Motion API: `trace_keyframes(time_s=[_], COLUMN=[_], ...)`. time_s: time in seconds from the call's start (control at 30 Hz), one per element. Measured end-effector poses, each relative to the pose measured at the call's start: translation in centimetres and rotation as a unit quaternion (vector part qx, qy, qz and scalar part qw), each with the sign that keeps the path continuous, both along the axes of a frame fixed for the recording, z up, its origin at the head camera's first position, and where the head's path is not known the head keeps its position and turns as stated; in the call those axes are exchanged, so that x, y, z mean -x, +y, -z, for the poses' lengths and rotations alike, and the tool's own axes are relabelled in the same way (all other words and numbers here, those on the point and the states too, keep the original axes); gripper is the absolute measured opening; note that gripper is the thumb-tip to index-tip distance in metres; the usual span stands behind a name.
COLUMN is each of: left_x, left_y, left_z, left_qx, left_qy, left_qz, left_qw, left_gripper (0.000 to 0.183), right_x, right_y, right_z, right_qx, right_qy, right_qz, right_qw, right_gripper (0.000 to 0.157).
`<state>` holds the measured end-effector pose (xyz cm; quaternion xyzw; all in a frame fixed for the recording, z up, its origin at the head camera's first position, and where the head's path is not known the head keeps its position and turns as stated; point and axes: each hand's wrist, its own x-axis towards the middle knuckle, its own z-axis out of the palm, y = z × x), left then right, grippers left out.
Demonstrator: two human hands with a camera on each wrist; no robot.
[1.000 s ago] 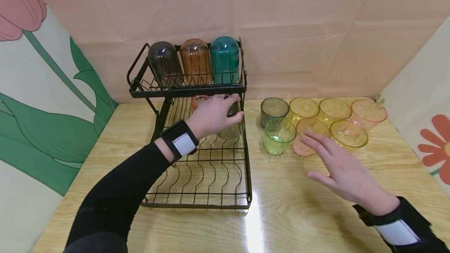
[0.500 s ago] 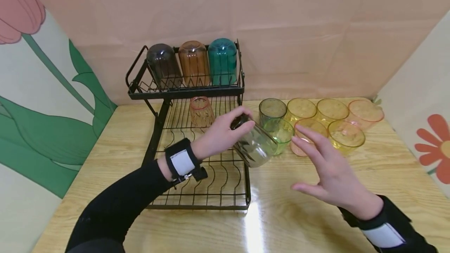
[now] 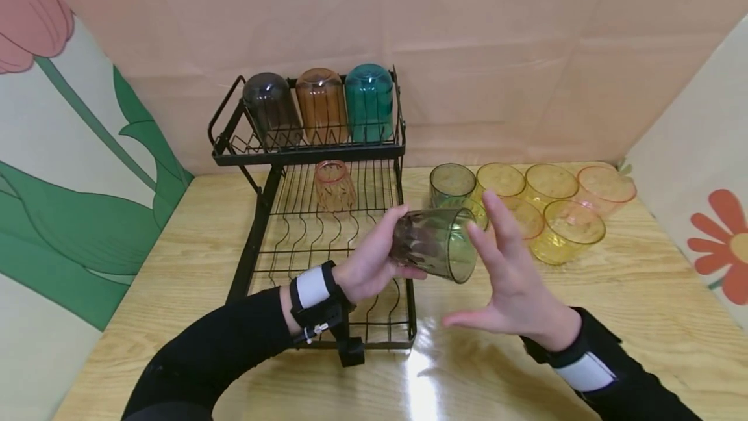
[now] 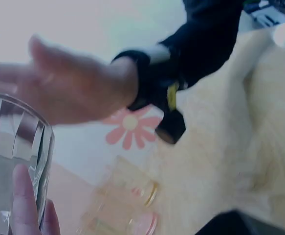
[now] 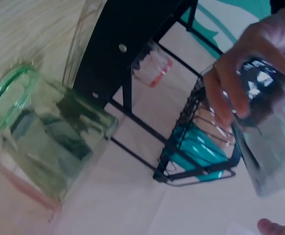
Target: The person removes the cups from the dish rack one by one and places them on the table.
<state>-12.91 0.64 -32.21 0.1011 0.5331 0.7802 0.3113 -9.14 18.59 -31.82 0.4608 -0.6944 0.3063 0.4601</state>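
My left hand (image 3: 374,265) grips a smoky grey-green glass (image 3: 429,242) by its base end, tipped on its side with the mouth toward the right. The left wrist view shows its faceted clear wall (image 4: 15,156) close up, with fingers along it. My right hand (image 3: 514,278) is spread wide right beside the glass's rim, thumb below and fingers above, holding nothing. Behind the hands, on the table, stand several tumblers: a dark grey one (image 3: 452,182), yellow ones (image 3: 563,239) and pink ones (image 3: 608,187). A green tumbler (image 5: 49,132) shows large in the right wrist view.
A black two-tier dish rack (image 3: 310,156) stands left of centre. On its upper tier are upside-down grey (image 3: 271,106), brown (image 3: 323,102) and teal (image 3: 369,99) glasses. A pink tumbler (image 3: 335,187) stands on the lower tier. A pink backdrop (image 3: 497,83) closes off the back.
My left hand has lifted the grey-green glass off the rack's lower tier, brought it right and toward me, and turned it sideways. My right hand has moved left toward its rim.
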Motion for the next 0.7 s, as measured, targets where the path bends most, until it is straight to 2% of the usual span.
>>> trace_keyframes(time_s=[0.13,0.27,0.4,0.53,0.63,0.7], left_x=[-0.9,-1.4,-1.4,-1.0,-0.3,0.3], left_y=[0.4,0.5,0.4,0.1,-0.5,-1.1], left_z=[0.1,0.1,0.2,0.4,0.7,1.0], left_qx=[-0.010,-0.014,-0.013,0.000,0.046,0.097], left_qy=[-0.014,-0.004,0.004,0.017,0.069,0.124], left_qz=[0.014,0.024,0.035,0.058,0.090,0.112], left_qw=[0.9998,0.9996,0.9993,0.9981,0.9926,0.9812], left_gripper=[0.050,0.051,0.055,0.057,0.057,0.055], right_x=[0.3,0.3,0.5,0.8,0.8,0.7], right_y=[-0.8,-1.2,-1.5,-1.6,-1.2,-0.8], right_z=[-0.1,0.0,0.0,0.0,0.0,-0.1], right_qx=[-0.014,-0.007,0.011,0.024,0.022,0.011], right_qy=[-0.016,-0.028,-0.016,-0.001,-0.004,-0.012], right_qz=[0.011,0.015,0.020,0.023,0.017,0.015], right_qw=[1.000,0.999,1.000,0.999,1.000,1.000], right_gripper=[0.094,0.081,0.066,0.061,0.060,0.059])
